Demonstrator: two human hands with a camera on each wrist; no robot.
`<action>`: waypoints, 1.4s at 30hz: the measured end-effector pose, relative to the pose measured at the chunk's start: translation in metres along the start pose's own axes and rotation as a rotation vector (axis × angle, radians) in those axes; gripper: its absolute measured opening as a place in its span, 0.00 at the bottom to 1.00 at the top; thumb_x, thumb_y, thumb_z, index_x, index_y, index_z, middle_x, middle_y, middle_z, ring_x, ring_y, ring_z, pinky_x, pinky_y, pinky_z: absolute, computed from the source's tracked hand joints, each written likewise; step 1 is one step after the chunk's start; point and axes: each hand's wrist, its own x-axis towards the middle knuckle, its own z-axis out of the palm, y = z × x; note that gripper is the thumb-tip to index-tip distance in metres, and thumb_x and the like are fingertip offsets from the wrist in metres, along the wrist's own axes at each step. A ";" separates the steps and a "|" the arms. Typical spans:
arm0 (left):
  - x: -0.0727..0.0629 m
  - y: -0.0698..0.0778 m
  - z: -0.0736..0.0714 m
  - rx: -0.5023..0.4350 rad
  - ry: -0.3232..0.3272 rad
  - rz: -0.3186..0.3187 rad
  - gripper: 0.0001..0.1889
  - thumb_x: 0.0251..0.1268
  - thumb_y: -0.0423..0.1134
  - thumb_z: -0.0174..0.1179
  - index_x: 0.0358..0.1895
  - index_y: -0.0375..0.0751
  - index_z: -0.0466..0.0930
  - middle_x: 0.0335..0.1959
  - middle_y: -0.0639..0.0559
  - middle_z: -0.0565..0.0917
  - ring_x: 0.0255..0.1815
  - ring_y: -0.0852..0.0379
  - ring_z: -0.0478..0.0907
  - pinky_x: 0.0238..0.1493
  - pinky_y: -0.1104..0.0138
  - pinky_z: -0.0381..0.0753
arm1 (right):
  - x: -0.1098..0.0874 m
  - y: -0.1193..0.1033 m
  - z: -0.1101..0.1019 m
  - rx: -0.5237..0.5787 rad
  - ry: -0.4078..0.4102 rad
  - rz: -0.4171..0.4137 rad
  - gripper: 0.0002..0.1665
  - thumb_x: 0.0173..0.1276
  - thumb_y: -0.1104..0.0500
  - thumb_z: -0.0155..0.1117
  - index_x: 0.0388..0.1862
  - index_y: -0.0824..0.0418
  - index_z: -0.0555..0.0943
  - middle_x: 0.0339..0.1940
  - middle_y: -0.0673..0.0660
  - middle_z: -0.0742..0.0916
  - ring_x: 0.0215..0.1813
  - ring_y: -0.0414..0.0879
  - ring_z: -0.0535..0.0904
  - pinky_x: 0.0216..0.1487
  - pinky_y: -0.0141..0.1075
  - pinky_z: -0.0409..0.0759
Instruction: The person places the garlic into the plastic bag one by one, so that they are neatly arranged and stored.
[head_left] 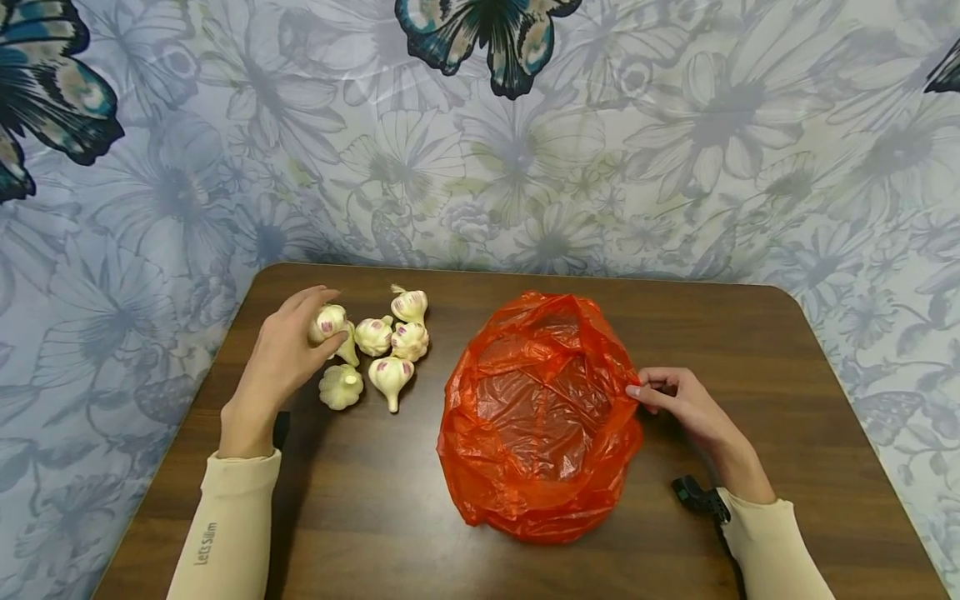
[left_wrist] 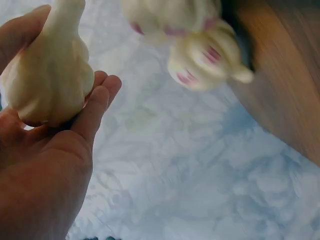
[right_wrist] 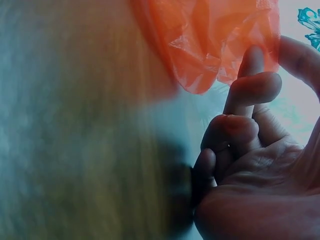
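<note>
red plastic bag (head_left: 476,471) on the counter (head_left: 375,517), likely light, slippery; right hand (head_left: 686,408) pinches its edge, a sound hold. left hand (head_left: 281,354) grips a garlic bulb (left_wrist: 50,82), probably firm, best held round its body.

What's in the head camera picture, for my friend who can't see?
A left hand holds a garlic bulb beside more garlic on a brown table, while the right hand pinches the edge of a red plastic bag.

Glare on tabletop (head_left: 382,508), red bag (head_left: 540,417); right wrist view's left blurred.
</note>
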 end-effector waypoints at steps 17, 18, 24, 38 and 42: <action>0.039 0.072 0.042 -0.162 -0.117 0.123 0.32 0.65 0.39 0.75 0.72 0.39 0.76 0.73 0.40 0.75 0.71 0.37 0.75 0.70 0.43 0.75 | 0.000 -0.004 -0.002 0.011 -0.015 0.011 0.11 0.79 0.62 0.62 0.34 0.65 0.80 0.24 0.52 0.76 0.27 0.52 0.69 0.29 0.43 0.64; 0.041 0.078 0.044 -0.168 -0.118 0.137 0.32 0.66 0.39 0.75 0.72 0.40 0.76 0.73 0.40 0.75 0.71 0.37 0.75 0.70 0.43 0.75 | 0.000 -0.004 -0.002 0.014 -0.015 0.011 0.11 0.79 0.62 0.62 0.34 0.65 0.80 0.24 0.52 0.76 0.27 0.52 0.69 0.29 0.43 0.64; 0.055 0.112 0.056 -0.205 -0.111 0.244 0.32 0.66 0.41 0.75 0.71 0.39 0.77 0.73 0.40 0.76 0.74 0.40 0.74 0.72 0.43 0.74 | 0.002 -0.005 -0.002 0.033 -0.021 0.006 0.11 0.79 0.62 0.62 0.34 0.66 0.80 0.23 0.54 0.75 0.27 0.52 0.69 0.30 0.43 0.64; 0.065 0.183 0.070 -0.284 -0.182 0.402 0.31 0.69 0.44 0.73 0.73 0.43 0.76 0.75 0.45 0.75 0.74 0.47 0.75 0.71 0.52 0.78 | 0.000 -0.003 -0.002 -0.008 0.000 0.011 0.11 0.79 0.61 0.63 0.34 0.64 0.81 0.23 0.51 0.75 0.26 0.54 0.68 0.27 0.43 0.64; 0.064 0.194 0.070 -0.289 -0.194 0.424 0.31 0.68 0.43 0.73 0.73 0.44 0.76 0.74 0.46 0.75 0.73 0.48 0.75 0.71 0.54 0.78 | -0.001 -0.003 -0.001 -0.013 0.000 0.013 0.11 0.79 0.61 0.63 0.34 0.64 0.81 0.23 0.51 0.75 0.26 0.53 0.68 0.27 0.43 0.65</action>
